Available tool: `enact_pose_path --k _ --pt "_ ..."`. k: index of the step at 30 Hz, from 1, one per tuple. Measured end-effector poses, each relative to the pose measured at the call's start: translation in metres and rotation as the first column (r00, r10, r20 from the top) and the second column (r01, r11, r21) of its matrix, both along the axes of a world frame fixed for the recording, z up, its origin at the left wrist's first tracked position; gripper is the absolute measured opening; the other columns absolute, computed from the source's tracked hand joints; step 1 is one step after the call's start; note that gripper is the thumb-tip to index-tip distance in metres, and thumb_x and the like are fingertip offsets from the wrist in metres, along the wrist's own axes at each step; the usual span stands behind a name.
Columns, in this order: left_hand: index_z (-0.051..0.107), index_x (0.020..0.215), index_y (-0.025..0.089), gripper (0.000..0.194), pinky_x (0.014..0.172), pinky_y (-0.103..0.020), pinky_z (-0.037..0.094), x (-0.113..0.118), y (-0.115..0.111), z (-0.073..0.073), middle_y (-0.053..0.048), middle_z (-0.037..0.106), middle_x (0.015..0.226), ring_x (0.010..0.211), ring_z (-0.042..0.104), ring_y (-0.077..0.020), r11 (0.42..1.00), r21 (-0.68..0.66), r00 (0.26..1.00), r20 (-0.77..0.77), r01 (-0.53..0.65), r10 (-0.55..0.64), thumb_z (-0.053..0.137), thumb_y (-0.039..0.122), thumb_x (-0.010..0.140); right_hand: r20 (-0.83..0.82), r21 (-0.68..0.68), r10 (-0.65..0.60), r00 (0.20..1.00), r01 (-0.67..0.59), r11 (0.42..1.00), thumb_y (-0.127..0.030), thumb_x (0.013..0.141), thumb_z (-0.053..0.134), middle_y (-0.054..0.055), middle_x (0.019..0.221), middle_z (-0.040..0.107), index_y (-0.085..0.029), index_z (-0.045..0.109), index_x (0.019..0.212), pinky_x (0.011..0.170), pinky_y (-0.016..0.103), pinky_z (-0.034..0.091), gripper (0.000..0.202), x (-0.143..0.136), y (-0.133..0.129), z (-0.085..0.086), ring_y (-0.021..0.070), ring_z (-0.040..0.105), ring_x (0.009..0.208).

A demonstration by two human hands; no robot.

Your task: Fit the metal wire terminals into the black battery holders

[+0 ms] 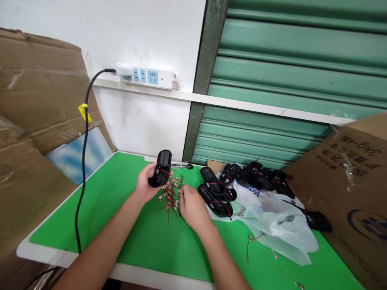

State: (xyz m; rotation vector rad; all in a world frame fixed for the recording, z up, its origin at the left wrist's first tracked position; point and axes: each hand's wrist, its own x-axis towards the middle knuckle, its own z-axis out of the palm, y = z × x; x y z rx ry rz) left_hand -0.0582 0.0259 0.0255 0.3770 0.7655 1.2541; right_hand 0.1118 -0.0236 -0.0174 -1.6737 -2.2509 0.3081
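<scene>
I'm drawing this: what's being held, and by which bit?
The left hand holds a black shell around its lower half; whether the right hand grips anything can't be told.

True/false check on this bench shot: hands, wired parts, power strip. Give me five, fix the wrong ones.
1. The left hand holds a black shell. True.
2. The right hand is at the pile of wired metal parts. True.
3. The pile sits inside a cardboard box. False: it lies on the green tabletop.
4. The power strip is above the tabletop, against the white wall. True.
5. Nothing is plugged into the strip. False: a black cable is plugged in at its left end.
</scene>
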Motion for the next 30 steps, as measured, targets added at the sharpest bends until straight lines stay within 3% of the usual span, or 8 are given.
enact_pose_path --k 5,9,12,15,18,20,24,30 --pt "0.068 0.095 0.007 0.021 0.049 -0.028 0.058 0.001 0.002 -0.007 -0.013 0.075 0.075 0.06 0.07 -0.0208 0.999 -0.011 0.992 -0.116 0.041 -0.042 0.052 0.019 0.088 -0.201 0.006 0.025 0.979 -0.024 1.0 -0.006 0.09 0.049 0.005 0.094 0.069 -0.02 0.057 0.106 0.066 0.027 0.035 0.022 0.002 -0.002 0.002 0.019 0.064 0.081" --pt "0.069 0.095 0.007 0.021 0.051 -0.029 0.058 0.002 0.001 -0.01 -0.013 0.074 0.073 0.062 0.07 -0.0216 0.993 -0.006 0.982 -0.145 0.12 -0.119 0.054 0.019 0.087 -0.41 0.058 0.022 0.912 0.002 0.998 -0.011 0.089 0.049 -0.001 0.078 0.065 -0.022 0.06 0.106 0.061 0.026 0.035 0.023 0.006 0.002 0.003 0.0162 0.06 0.067" --pt "0.07 0.099 0.006 0.026 0.047 -0.03 0.056 0.0 0.001 -0.011 -0.014 0.074 0.074 0.061 0.07 -0.0223 0.981 0.014 0.967 -0.166 0.196 -0.191 0.052 0.022 0.088 -0.642 0.082 0.026 0.766 0.036 0.996 -0.018 0.087 0.05 -0.004 0.07 0.059 -0.022 0.06 0.105 0.059 0.024 0.038 0.02 0.01 0.007 0.004 0.0139 0.055 0.06" --pt "0.071 0.106 0.003 0.035 0.047 -0.03 0.056 -0.004 0.001 -0.015 -0.016 0.075 0.079 0.06 0.069 -0.0219 0.945 0.022 0.929 -0.189 0.328 -0.318 0.053 0.025 0.087 -0.825 0.057 -0.005 0.565 0.093 0.994 -0.027 0.086 0.052 -0.005 0.067 0.055 -0.021 0.057 0.103 0.054 0.024 0.038 0.019 0.014 0.011 0.005 0.0132 0.051 0.056" --pt "0.071 0.113 0.001 0.042 0.049 -0.029 0.056 -0.008 0.001 -0.02 -0.018 0.076 0.08 0.061 0.069 -0.0223 0.894 0.036 0.881 -0.195 0.446 -0.432 0.056 0.028 0.085 -0.915 -0.008 -0.065 0.397 0.144 0.99 -0.032 0.082 0.056 -0.006 0.068 0.054 -0.022 0.056 0.102 0.051 0.024 0.037 0.022 0.016 0.015 0.006 0.0123 0.048 0.054" --pt "0.071 0.113 0.0 0.044 0.051 -0.029 0.055 -0.01 0.001 -0.023 -0.018 0.076 0.078 0.06 0.069 -0.0222 0.869 0.046 0.857 -0.198 0.492 -0.475 0.058 0.03 0.085 -0.938 -0.03 -0.088 0.336 0.172 0.985 -0.033 0.08 0.057 -0.006 0.068 0.054 -0.022 0.055 0.102 0.05 0.024 0.036 0.024 0.018 0.017 0.006 0.0116 0.046 0.053" --pt "0.072 0.114 0.002 0.043 0.051 -0.029 0.055 -0.01 0.0 -0.025 -0.017 0.078 0.081 0.059 0.068 -0.0214 0.85 0.067 0.842 -0.2 0.522 -0.501 0.06 0.032 0.085 -0.943 -0.026 -0.094 0.318 0.212 0.977 -0.035 0.08 0.06 -0.005 0.069 0.055 -0.022 0.055 0.101 0.05 0.023 0.037 0.025 0.019 0.019 0.005 0.0111 0.047 0.054" --pt "0.074 0.117 0.009 0.04 0.053 -0.03 0.058 -0.006 -0.002 -0.022 -0.019 0.078 0.103 0.073 0.074 -0.0256 0.836 0.129 0.842 -0.175 0.533 -0.51 0.06 0.032 0.088 -0.945 -0.011 -0.083 0.317 0.222 0.975 -0.036 0.082 0.062 -0.006 0.068 0.054 -0.021 0.056 0.099 0.048 0.022 0.038 0.024 0.018 0.019 0.006 0.0096 0.047 0.052"
